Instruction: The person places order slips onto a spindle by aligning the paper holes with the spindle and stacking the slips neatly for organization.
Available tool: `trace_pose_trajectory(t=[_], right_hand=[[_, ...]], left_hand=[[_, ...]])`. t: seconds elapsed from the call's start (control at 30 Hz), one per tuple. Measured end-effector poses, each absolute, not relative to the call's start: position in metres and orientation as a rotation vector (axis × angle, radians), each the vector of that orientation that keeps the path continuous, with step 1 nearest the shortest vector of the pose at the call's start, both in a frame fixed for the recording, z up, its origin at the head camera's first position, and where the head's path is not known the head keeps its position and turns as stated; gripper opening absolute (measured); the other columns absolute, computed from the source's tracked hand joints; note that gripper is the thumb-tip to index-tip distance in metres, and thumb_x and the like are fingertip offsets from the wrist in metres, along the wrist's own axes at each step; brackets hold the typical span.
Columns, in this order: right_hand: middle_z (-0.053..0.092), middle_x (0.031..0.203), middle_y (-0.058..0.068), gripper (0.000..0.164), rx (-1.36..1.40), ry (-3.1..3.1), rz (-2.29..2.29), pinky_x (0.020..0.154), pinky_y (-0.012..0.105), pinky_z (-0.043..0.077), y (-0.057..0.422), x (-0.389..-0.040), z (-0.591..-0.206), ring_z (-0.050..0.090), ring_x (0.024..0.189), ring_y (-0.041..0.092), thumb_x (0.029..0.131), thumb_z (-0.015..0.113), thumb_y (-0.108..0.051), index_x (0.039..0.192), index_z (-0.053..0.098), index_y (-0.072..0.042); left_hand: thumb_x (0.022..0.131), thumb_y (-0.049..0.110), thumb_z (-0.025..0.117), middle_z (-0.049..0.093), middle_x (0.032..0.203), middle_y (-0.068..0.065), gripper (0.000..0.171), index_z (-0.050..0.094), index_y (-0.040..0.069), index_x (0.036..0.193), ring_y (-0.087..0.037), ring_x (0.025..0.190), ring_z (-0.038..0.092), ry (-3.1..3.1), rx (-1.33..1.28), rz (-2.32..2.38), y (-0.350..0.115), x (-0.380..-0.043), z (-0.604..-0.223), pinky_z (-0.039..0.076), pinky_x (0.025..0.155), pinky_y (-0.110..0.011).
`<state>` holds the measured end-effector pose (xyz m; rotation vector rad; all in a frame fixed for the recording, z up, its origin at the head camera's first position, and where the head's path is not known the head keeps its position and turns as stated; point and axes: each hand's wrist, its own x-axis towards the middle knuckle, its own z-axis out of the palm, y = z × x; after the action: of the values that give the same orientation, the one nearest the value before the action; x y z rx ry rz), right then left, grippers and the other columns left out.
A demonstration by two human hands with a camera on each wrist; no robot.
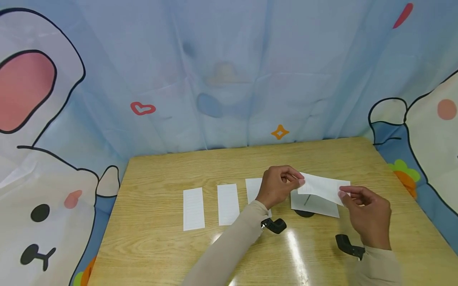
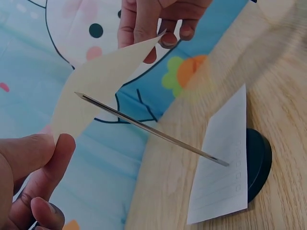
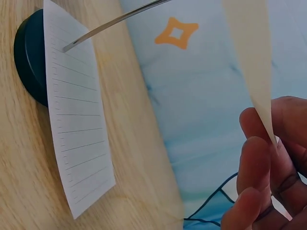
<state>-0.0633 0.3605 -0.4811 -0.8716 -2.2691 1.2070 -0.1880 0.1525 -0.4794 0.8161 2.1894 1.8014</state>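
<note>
Beige fabric sleeve (image 1: pixel 225 250) lies nearest, lower centre of frame. Left hand (image 1: pixel 279 183) and right hand (image 1: pixel 370 214) each pinch one end of a thin white rectangular paper sheet (image 1: pixel 320 186), right of centre — bowed, long axis left to right, right end lower. Slender silvery metal spike (image 2: pixel 144 127) points up toward its underside; contact unclear. Judgement — keep sheet taut, centre over tip, press evenly.
</note>
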Motion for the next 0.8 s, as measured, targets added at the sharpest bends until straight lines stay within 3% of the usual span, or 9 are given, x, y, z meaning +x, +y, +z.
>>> trace_pose_trajectory(t=[0.4, 0.8], right_hand=[[0.065, 0.088, -0.027, 0.021, -0.856, -2.266, 1.178, 0.069, 0.016, 0.045, 0.360, -0.063, -0.486, 0.058, 0.079, 0.007, 0.098, 0.078, -0.017, 0.117, 0.081, -0.008], [0.065, 0.079, -0.025, 0.021, -0.880, -2.292, 1.155, 0.070, 0.022, 0.042, 0.365, -0.059, -0.498, 0.058, 0.076, 0.004, 0.098, 0.079, -0.025, 0.114, 0.083, -0.011]], left_hand=[[0.096, 0.021, 0.082, 0.077, 0.082, 0.006, 0.005, 0.082, 0.017, 0.098, 0.003, 0.064, 0.061, 2.252, 0.874, 1.744, 0.152, -0.189, -0.478, 0.045, 0.058, -0.017], [0.096, 0.025, 0.081, 0.076, 0.082, 0.012, 0.003, 0.082, 0.023, 0.097, 0.008, 0.066, 0.054, 2.482, 0.930, 1.505, 0.153, -0.184, -0.491, 0.036, 0.056, -0.017]])
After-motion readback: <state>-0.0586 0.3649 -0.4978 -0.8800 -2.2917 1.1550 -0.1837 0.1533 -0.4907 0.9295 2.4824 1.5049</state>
